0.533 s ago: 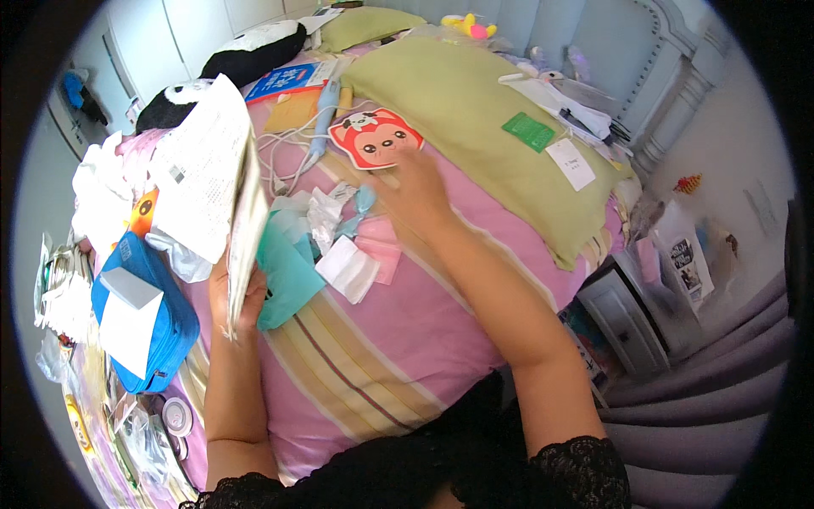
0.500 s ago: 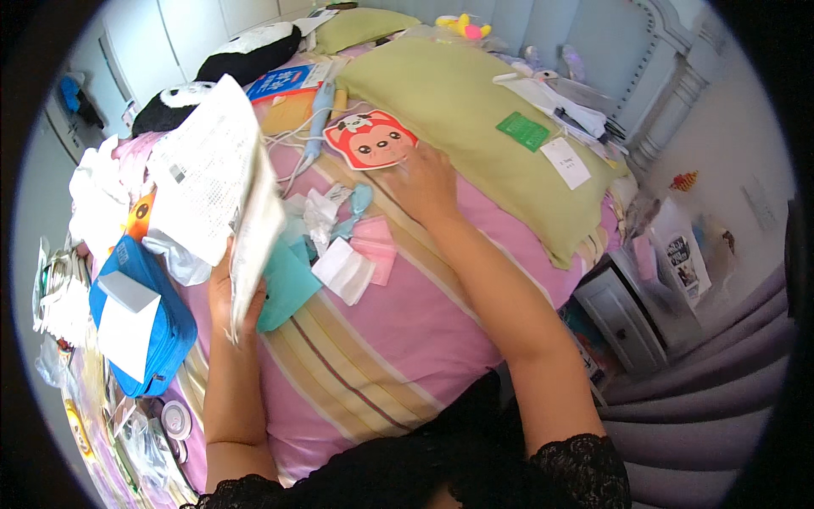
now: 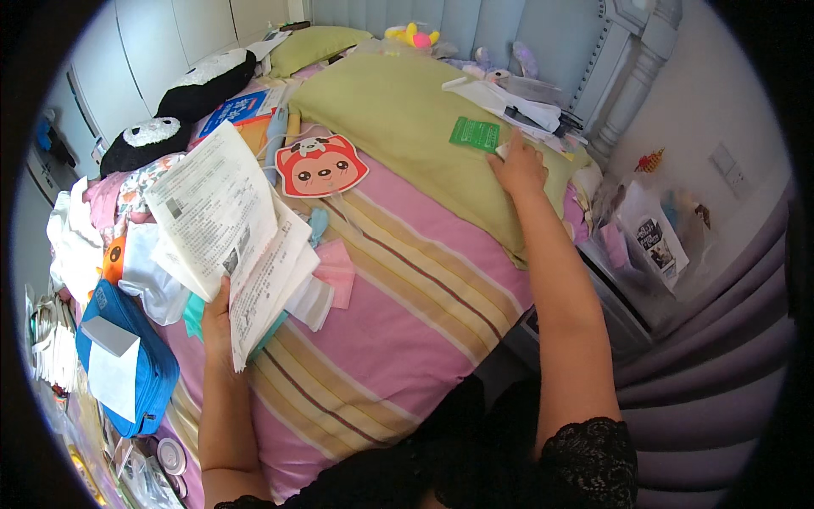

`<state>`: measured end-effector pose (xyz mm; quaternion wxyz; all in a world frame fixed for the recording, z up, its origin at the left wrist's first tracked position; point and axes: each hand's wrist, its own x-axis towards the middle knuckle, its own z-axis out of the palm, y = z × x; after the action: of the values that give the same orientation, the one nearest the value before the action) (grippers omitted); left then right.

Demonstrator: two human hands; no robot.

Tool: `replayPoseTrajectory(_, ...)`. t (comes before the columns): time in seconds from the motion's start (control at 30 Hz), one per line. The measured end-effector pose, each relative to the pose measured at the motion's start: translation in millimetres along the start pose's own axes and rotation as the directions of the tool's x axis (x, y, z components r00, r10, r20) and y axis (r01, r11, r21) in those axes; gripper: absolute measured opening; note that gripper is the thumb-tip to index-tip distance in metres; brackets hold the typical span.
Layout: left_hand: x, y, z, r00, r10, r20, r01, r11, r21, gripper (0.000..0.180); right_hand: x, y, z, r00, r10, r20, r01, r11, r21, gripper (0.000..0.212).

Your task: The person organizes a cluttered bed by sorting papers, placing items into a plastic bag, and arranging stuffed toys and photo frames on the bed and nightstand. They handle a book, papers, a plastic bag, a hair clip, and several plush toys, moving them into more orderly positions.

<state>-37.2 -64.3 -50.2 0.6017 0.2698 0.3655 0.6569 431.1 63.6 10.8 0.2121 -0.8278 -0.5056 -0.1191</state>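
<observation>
My left hand (image 3: 218, 322) grips a sheaf of printed papers (image 3: 216, 204), raised over the bed with its sheets fanned apart. My right hand (image 3: 521, 170) reaches onto the large green pillow (image 3: 381, 93). Its thumb and fingers close on a small white card (image 3: 502, 152), mostly hidden beneath the hand. Just left of those fingers lies a flat green packet (image 3: 475, 133). A red cartoon-animal cutout (image 3: 322, 167) rests against the pillow's near edge. Below the papers lie a pink square packet (image 3: 336, 271), a folded white packet (image 3: 311, 304) and a teal sheet (image 3: 195, 316), partly covered.
A blue zippered case (image 3: 157, 373) with a folded white paper (image 3: 114, 373) on top sits at the left. Panda plush toys (image 3: 148, 144) lie farther back. White papers (image 3: 509, 102) and pens rest behind the pillow. A bedside cabinet (image 3: 623, 314) stands at right.
My right hand has moved from the red cutout rightward to the white card on the pillow. The papers in my left hand have turned and fanned out. The whole view has shifted.
</observation>
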Motion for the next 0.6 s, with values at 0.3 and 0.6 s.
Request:
replayPoseTrajectory(0.3,-3,3,9,0.998,0.061,0.023,-0.06,0.998,-0.023,0.039,4,-13,-15,0.991,-0.12,-0.051,0.106,0.506,0.856,0.034)
replayPoseTrajectory(0.6,-6,8,10,0.999,0.034,-0.001,-0.034,0.999,-0.031,0.037,-92,-138,-30,0.554,-0.676,0.485,-0.549,0.141,0.824,0.042)
